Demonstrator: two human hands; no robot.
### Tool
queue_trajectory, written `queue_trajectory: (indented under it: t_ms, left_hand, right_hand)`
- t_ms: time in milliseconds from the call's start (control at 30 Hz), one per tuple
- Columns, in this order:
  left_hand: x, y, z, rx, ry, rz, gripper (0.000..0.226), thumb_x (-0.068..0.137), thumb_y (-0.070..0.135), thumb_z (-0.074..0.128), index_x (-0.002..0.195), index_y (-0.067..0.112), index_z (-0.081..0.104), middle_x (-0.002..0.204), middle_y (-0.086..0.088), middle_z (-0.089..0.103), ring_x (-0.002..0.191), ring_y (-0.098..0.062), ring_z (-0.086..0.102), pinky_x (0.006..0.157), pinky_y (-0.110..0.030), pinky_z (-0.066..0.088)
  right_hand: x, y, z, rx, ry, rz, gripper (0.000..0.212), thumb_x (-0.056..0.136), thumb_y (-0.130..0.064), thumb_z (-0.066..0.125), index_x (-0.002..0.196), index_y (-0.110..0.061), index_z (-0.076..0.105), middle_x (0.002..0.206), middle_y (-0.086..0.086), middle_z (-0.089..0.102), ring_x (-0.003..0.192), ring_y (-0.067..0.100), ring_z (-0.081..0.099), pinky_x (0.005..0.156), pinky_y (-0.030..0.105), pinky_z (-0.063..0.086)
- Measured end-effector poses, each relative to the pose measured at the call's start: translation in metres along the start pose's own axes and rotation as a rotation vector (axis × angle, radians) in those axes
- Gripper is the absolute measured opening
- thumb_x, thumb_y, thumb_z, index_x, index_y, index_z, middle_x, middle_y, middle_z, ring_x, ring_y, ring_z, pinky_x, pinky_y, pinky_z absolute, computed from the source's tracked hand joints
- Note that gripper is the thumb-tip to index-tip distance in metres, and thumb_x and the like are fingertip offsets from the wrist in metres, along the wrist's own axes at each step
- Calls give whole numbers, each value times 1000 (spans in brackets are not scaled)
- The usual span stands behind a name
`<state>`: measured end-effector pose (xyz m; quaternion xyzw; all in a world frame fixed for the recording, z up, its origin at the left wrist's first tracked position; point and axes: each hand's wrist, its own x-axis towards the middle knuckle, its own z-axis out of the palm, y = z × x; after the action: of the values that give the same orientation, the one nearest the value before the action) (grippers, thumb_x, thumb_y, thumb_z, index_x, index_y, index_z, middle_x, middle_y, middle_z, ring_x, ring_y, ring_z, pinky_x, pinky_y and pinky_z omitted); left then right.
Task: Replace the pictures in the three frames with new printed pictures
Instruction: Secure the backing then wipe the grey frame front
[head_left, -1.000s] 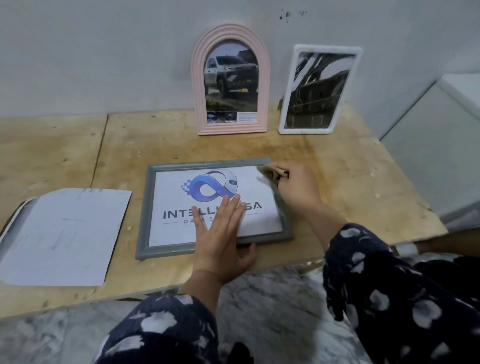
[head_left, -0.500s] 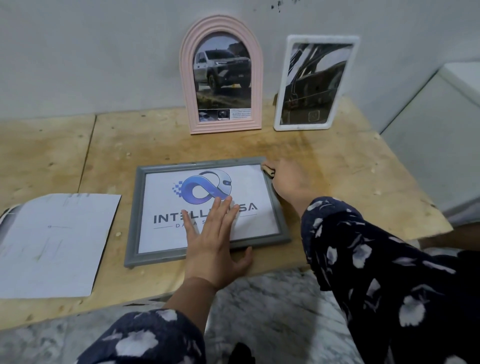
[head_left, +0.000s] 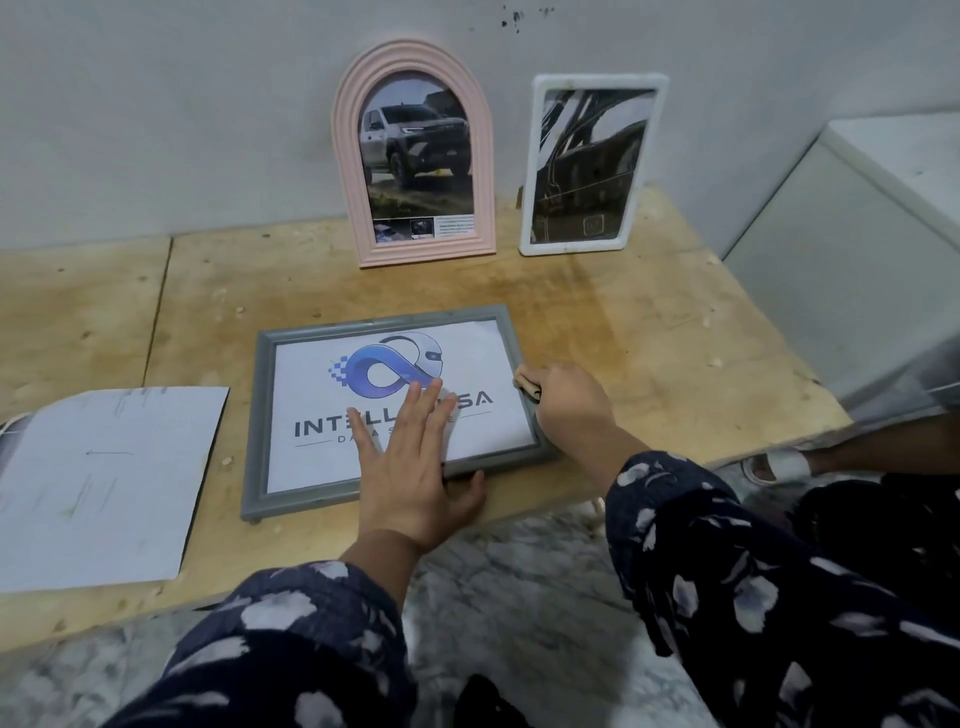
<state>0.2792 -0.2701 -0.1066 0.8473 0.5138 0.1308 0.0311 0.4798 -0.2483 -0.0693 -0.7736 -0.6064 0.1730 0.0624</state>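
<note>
A grey picture frame (head_left: 395, 410) lies flat on the wooden desk (head_left: 649, 332), near its front edge, holding a white print with a blue loop logo and dark lettering. The left hand (head_left: 410, 467) rests palm down on the lower middle of that print, its fingers (head_left: 415, 410) straight and slightly spread over the lettering, and its thumb reaches past the frame's lower rail onto the desk. The right hand (head_left: 571, 400) sits at the frame's right rail, fingers curled round a small tan, rolled-looking object (head_left: 527, 387) whose tip touches the rail near the print's right edge; what the object is cannot be told. Both arms wear dark sleeves with pale petal marks. At the back of the desk 2 more frames stand leaning against the grey wall: a pink arched frame (head_left: 413, 156) showing a silver pickup truck, and to its right, apart from it, a white rectangular frame (head_left: 592, 163) with a dark, hard-to-read picture. To the left of the grey frame, separate from it, a white sheet of paper (head_left: 104, 483) lies flat with faint pencil marks, and a darker sheet's edge peeks out under its left side. Below the desk's front edge the floor (head_left: 519, 597) is grey marbled. A pale boxy surface (head_left: 857, 234) stands off the desk's right side.
</note>
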Motion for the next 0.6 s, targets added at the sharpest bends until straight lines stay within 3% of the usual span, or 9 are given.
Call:
queue_trajectory:
  t_ms: [200, 400, 467, 600]
  left_hand:
    - [0, 1, -2, 35, -24, -43, 84, 75, 66, 41, 145, 20, 34, 158, 2, 24, 147, -13, 9, 111, -67, -3]
    - [-2, 2, -5, 79, -44, -52, 85, 78, 68, 36, 148, 20, 30, 160, 3, 17, 148, -14, 5, 111, -67, -7]
    - [-2, 3, -5, 94, -50, -52, 85, 78, 68, 34, 149, 20, 28, 160, 4, 14, 148, -14, 4, 110, -66, -10]
    - [-1, 5, -6, 144, -70, -54, 85, 81, 68, 30, 152, 22, 18, 162, 6, 2, 149, -12, -5, 109, -65, -13]
  right_hand:
    - [-27, 4, 5, 26, 13, -5, 49, 86, 3, 42, 122, -25, 59, 94, 5, 50, 90, 23, 45, 68, 30, 34]
    - [-57, 8, 19, 80, 114, -6, 44, 89, -2, 42, 125, -20, 61, 109, 12, 58, 103, 32, 50, 73, 29, 36]
    - [-64, 5, 21, 82, 151, 0, 44, 84, 2, 45, 118, -18, 65, 107, 12, 58, 98, 32, 52, 72, 31, 40]
    - [-79, -3, 20, 39, 150, 76, 40, 77, 5, 45, 108, -14, 62, 88, 7, 47, 76, 25, 42, 54, 28, 26]
